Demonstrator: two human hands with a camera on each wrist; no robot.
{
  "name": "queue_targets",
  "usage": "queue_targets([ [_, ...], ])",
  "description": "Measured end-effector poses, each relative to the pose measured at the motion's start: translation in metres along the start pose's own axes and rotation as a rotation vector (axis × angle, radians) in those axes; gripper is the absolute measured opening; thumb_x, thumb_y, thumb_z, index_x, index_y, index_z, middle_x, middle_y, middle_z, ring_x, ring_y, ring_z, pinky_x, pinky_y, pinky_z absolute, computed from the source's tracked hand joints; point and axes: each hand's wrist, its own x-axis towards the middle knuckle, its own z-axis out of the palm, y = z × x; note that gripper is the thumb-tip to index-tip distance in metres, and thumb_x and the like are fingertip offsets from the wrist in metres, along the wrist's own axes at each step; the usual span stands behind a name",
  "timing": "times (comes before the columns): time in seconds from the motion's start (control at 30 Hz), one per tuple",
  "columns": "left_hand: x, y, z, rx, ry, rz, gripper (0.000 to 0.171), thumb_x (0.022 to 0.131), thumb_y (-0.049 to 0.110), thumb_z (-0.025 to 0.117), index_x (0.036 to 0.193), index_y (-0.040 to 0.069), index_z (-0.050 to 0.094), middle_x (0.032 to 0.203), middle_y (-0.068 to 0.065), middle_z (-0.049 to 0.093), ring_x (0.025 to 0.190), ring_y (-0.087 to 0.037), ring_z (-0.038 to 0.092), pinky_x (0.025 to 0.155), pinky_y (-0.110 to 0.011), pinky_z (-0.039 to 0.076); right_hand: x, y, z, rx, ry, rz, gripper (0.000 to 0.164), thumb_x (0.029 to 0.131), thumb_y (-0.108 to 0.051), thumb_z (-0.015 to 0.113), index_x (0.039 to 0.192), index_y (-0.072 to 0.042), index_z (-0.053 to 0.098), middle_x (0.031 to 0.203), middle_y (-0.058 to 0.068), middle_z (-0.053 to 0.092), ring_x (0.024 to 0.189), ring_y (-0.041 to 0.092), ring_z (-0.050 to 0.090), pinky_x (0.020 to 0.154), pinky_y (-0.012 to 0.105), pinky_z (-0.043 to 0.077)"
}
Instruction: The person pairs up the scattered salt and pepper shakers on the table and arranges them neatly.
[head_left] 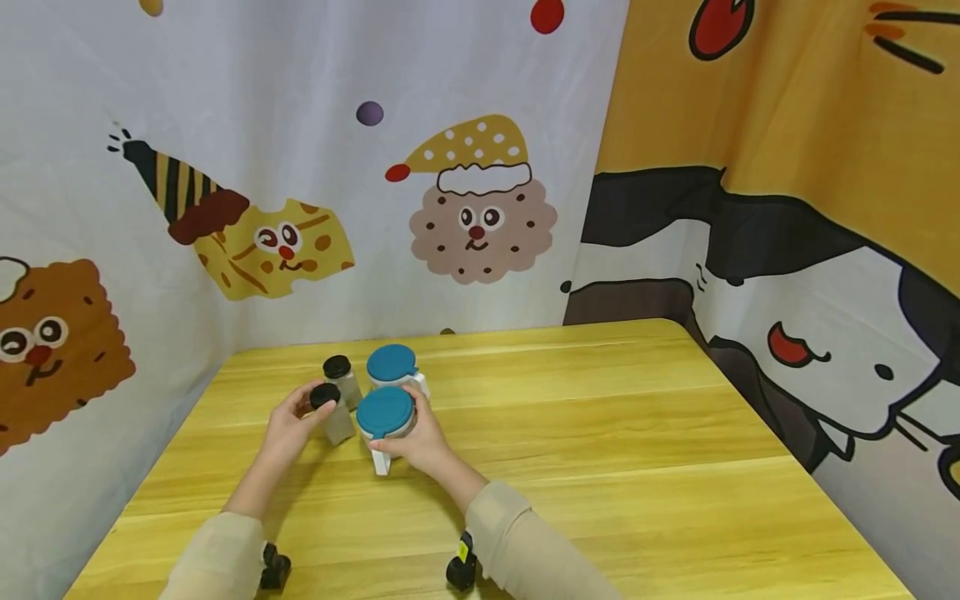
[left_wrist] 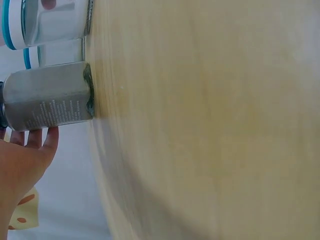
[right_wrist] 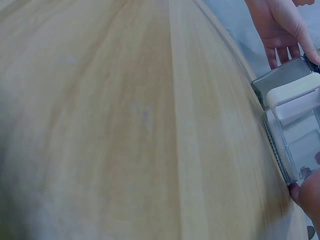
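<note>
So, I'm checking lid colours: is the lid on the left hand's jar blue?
No, the jar in the left hand has a black lid.

"What sort of place is this?"
"A corner closed in by cloth [head_left: 300, 58]; home or studio, I can't tell."
"What shows it?"
"The cloth hangs in folds behind and beside a wood-grain table [head_left: 600, 450], printed with a cartoon cheese [head_left: 262, 258], biscuit [head_left: 483, 242] and whiskered face [head_left: 840, 342]."
"Anything homely?"
"Lidded jars [head_left: 385, 408], the kitchen kind, on the table."

2 blue-lidded jars [head_left: 387, 417], white handles [head_left: 381, 462], 2 black-capped bottles [head_left: 339, 427], yellow wood-grain table [head_left: 600, 442], white cartoon-print curtain [head_left: 300, 125]
</note>
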Motion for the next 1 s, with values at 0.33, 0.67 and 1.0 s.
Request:
queue_targets([
  [0.33,-0.0023,0.0029,0.0035,-0.004,0.035,0.001,0.057,0.092,0.029,0.066,0.139,0.002,0.046,0.123,-0.019,0.053,0.110,-0.022,0.049,0.076,-0.014,0.044,-0.0029,-0.0007,-0.0014,0.007,-0.009,-0.024,0.096,0.069,-0.021,0.088,0.147,-0.018,0.031,0.143,0.008,0.039,0.128,0.029,0.041,0.101,0.052,0.034],
  [0.67,-0.0041,0.0021,0.0048,0.013,0.044,0.039,0.055,0.091,0.026,0.067,0.136,0.000,0.049,0.114,-0.016,0.057,0.101,-0.012,0.052,0.075,-0.015,0.045,-0.0054,-0.0011,-0.0027,0.006,-0.020,-0.055,0.095,0.071,-0.018,0.087,0.147,-0.012,0.031,0.143,0.010,0.040,0.128,0.031,0.041,0.102,0.054,0.033],
  [1.0,-0.0042,0.0014,0.0045,-0.002,0.072,0.064,0.051,0.091,0.025,0.068,0.133,0.002,0.052,0.103,-0.008,0.058,0.095,-0.004,0.052,0.072,-0.017,0.044,-0.0074,-0.0058,-0.0049,0.027,-0.020,-0.053,0.094,0.072,-0.019,0.086,0.147,-0.013,0.031,0.146,0.010,0.037,0.130,0.031,0.038,0.103,0.054,0.031],
])
